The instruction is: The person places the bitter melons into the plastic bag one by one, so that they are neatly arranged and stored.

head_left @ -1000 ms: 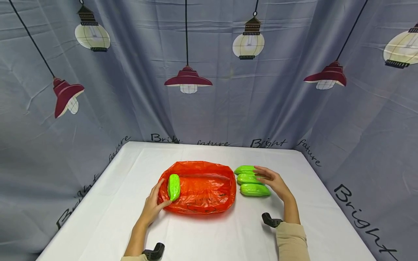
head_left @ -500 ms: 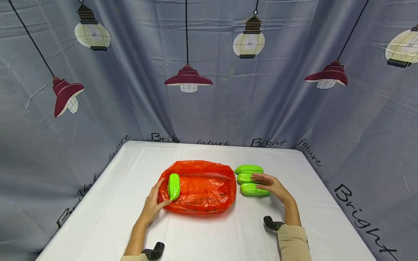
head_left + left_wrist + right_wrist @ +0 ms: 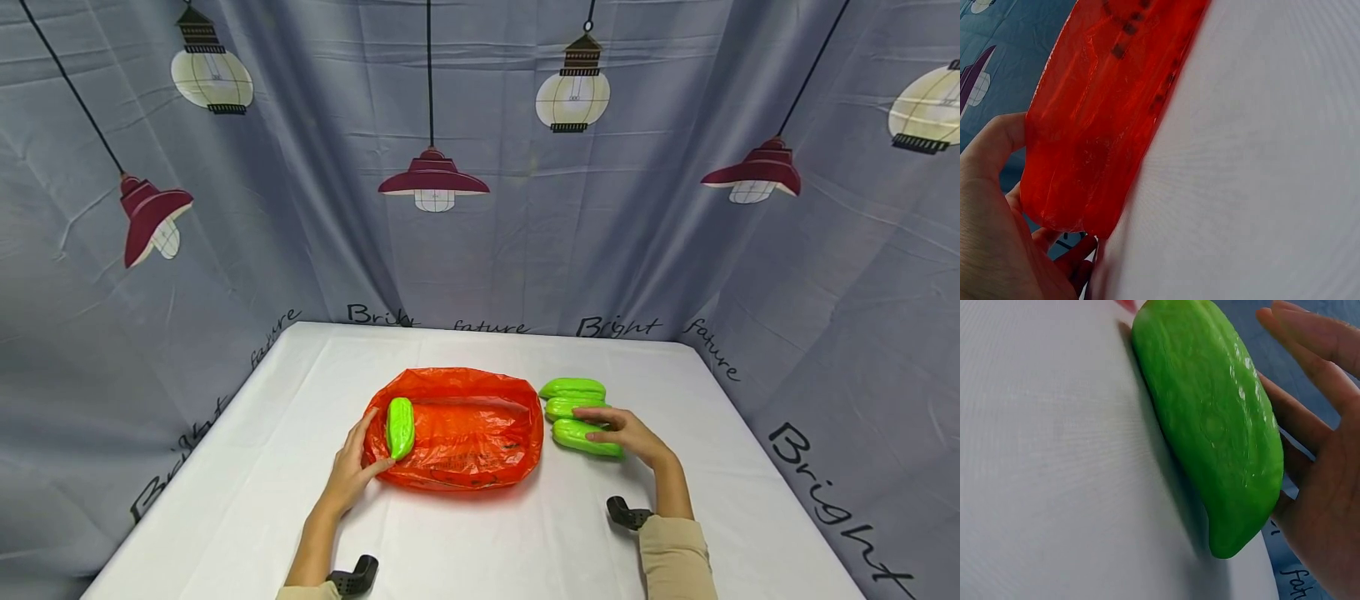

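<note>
A red plastic bag (image 3: 480, 442), its mouth spread wide, lies on the white table. Inside its left end is one plump green cucumber-like vegetable (image 3: 401, 427). My left hand (image 3: 349, 472) holds the bag's left end, thumb at the near rim and fingers round the outside; the wrist view shows the bag wall (image 3: 1091, 137) between them. Three similar vegetables lie right of the bag: a far one (image 3: 572, 387), a middle one (image 3: 564, 407) and a near one (image 3: 576, 435). My right hand (image 3: 632, 435) is over the near one, its fingers behind that vegetable (image 3: 1216, 419) and loosely bent.
The white table (image 3: 480, 550) reaches back to a grey-blue curtain (image 3: 480, 267) printed with lamps and lettering. A black wrist device (image 3: 356, 577) is on the left forearm and another (image 3: 627, 513) on the right.
My right hand has moved from the far and middle vegetables toward me, onto the near one. That vegetable's right end has swung slightly toward me. The left hand and bag stay put.
</note>
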Demonstrator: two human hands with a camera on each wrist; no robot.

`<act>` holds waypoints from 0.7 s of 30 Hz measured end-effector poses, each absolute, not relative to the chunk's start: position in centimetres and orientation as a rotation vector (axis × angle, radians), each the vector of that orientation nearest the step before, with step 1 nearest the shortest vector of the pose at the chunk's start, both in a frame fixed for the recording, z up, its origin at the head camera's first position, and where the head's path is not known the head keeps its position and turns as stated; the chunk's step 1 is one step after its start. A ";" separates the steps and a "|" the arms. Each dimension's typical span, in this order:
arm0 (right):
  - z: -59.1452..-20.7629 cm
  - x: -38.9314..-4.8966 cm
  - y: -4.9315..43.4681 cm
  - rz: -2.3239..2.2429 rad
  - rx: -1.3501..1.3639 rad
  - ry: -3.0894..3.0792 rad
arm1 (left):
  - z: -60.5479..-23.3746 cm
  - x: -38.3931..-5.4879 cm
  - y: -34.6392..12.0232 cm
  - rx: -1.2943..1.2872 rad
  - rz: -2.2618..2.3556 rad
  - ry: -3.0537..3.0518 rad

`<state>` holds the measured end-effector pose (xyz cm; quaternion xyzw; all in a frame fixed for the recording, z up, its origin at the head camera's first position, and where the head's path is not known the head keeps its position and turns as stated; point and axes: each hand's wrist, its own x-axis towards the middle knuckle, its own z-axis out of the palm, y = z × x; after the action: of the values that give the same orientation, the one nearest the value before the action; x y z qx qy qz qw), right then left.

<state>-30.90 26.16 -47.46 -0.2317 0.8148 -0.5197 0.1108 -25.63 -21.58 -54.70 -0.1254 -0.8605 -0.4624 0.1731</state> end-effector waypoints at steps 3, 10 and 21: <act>-47.7 -30.8 26.3 -1.475 -0.649 2.426 | -54.7 -25.7 -21.6 -0.355 -1.309 -2.440; -50.2 -31.6 27.1 -1.482 -0.614 2.400 | -54.7 -25.6 -21.6 -0.356 -1.313 -2.444; -51.5 -31.7 27.7 -1.507 -0.610 2.312 | -54.9 -25.9 -21.7 -0.381 -1.278 -2.442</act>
<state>-31.66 27.65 -51.46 -0.2130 0.8079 -0.5267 0.1569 -25.91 -21.70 -54.87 -0.1347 -0.8636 -0.4520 0.1785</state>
